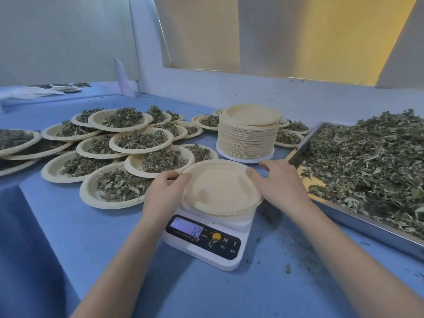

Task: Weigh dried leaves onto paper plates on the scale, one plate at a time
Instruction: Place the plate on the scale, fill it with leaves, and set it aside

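An empty cream paper plate (pixel 219 188) lies on the white digital scale (pixel 229 253), whose lit display reads 12. My left hand (pixel 164 190) holds the plate's left rim, thumb over the edge. My right hand (pixel 277 180) holds the right rim the same way. A metal tray (pixel 358 223) heaped with dried green leaves (pixel 367 161) sits to the right. A tall stack of empty paper plates (pixel 249 134) stands just behind the scale.
Several plates filled with dried leaves (pixel 128 143) overlap across the blue table to the left and behind the stack. Leaf crumbs dot the blue cloth (pixel 273 269) near the scale. A white wall and window frame close the back.
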The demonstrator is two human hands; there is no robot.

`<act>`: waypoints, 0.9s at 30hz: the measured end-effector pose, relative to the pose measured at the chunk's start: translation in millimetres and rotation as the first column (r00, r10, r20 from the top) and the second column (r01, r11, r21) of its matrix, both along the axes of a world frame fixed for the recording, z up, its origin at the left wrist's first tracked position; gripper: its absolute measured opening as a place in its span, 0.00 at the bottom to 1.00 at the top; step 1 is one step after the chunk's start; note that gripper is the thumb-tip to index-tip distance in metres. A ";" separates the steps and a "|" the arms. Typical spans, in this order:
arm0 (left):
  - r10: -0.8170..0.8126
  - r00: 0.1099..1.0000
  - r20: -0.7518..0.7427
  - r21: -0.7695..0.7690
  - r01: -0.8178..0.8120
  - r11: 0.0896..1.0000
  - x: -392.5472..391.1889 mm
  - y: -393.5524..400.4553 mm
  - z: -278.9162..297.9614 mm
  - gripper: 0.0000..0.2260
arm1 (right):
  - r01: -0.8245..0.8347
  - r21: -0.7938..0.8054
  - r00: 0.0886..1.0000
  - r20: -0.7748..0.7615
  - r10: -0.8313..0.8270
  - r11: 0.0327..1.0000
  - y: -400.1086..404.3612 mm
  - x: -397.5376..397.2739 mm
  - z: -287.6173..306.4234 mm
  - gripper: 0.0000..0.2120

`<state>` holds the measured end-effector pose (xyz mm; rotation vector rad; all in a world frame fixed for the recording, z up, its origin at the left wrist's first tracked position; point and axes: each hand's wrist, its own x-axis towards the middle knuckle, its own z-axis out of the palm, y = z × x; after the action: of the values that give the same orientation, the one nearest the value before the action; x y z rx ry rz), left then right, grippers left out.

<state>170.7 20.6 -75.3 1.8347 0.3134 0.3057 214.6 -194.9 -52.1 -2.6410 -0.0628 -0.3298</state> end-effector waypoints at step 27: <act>0.036 0.974 0.226 0.031 -0.044 0.999 -16.8 7.8 -10.2 0.15 | -0.145 0.179 0.980 -0.106 0.166 0.973 -9.7 -6.6 5.2 0.45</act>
<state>153.9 28.4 -85.5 1.8104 0.1882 0.5458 208.0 -204.6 -47.0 -2.4620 -0.1933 -0.1169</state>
